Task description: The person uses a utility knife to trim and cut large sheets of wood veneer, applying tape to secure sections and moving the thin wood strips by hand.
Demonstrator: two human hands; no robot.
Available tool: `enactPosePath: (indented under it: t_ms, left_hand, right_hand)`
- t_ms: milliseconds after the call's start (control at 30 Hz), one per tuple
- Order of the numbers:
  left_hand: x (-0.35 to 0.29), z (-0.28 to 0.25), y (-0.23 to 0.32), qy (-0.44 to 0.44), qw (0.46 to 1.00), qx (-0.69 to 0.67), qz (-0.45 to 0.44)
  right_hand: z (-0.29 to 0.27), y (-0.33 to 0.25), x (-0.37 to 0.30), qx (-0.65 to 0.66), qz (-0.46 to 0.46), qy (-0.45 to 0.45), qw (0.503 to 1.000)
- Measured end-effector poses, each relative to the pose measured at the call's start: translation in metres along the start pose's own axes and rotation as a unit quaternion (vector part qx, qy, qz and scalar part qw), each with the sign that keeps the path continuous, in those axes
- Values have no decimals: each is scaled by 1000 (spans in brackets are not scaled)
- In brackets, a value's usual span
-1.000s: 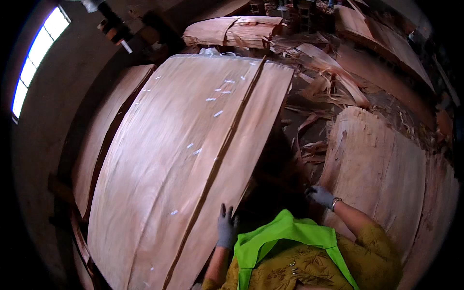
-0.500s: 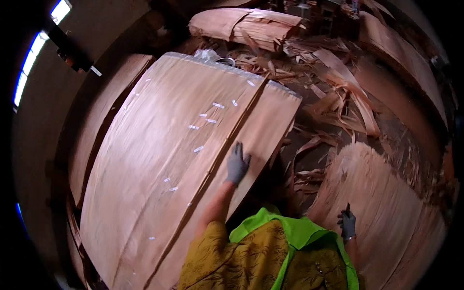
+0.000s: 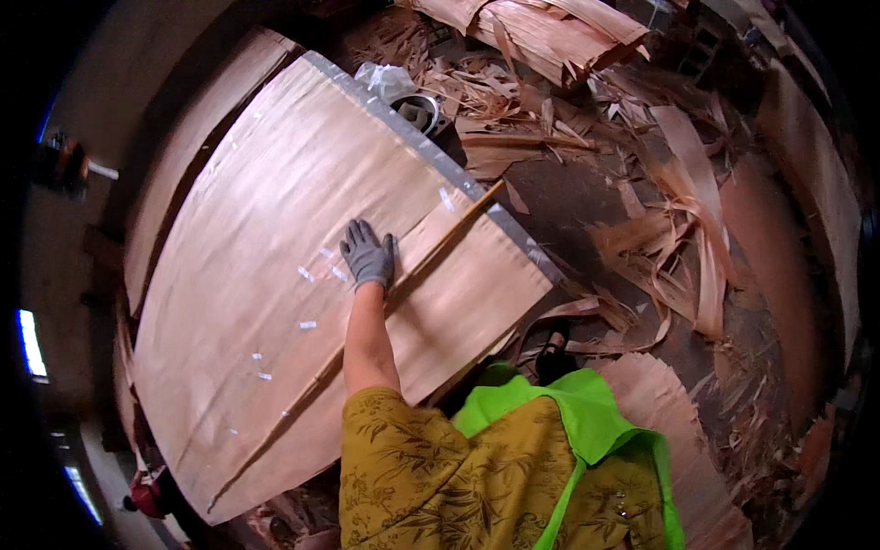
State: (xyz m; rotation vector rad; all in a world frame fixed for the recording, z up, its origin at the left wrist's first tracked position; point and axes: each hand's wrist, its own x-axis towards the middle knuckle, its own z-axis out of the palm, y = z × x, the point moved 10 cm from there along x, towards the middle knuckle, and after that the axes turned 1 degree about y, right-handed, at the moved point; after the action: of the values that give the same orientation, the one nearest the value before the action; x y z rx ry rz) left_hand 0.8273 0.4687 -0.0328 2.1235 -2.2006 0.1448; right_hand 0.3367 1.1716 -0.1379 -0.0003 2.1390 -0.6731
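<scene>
My left hand point(image 3: 368, 254), in a grey glove, lies flat with fingers spread on a large sheet of pale wood veneer point(image 3: 238, 229). Several small white tape strips point(image 3: 305, 273) dot the sheet around it. Just to the right of the hand, a long thin wooden stick point(image 3: 440, 245) runs diagonally over the veneer from its far edge down to the near left. My bare forearm crosses the stick. My right hand is out of sight.
Beyond the sheet's grey far edge lie a white plastic bag point(image 3: 387, 82) and a round metal-rimmed container point(image 3: 419, 114). Torn veneer scraps point(image 3: 683, 220) litter the floor. Another veneer piece point(image 3: 669, 422) is at my right; a bundle point(image 3: 541, 32) lies at the back.
My left hand has moved from the right of the stick to its left, on the taped area. My right hand, earlier holding a dark slim tool, has left the view. The view has shifted.
</scene>
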Motion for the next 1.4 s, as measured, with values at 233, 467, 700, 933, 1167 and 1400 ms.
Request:
enactPosePath:
  t_ms: [233, 467, 700, 933, 1167, 1400]
  left_hand:
    - [3, -17, 14, -83, 989, 114, -34]
    - [-65, -63, 167, -11, 956, -271, -113]
    - [-167, 23, 72, 108, 735, -462, -484]
    - [-337, -8, 42, 231, 611, -203, -729]
    - [-354, 16, 73, 326, 331, -547, -697]
    - [-352, 10, 95, 410, 384, -441, -700]
  right_hand:
    - [-144, -127, 182, -202, -211, 53, 955]
    - [-75, -454, 219, -140, -338, -68, 928]
    - [158, -629, 142, -228, -578, -184, 762]
    - [270, -669, 3, -366, -695, -292, 546]
    - [380, -655, -106, -388, -809, -345, 275]
    - [463, -616, -103, -443, -799, -396, 98]
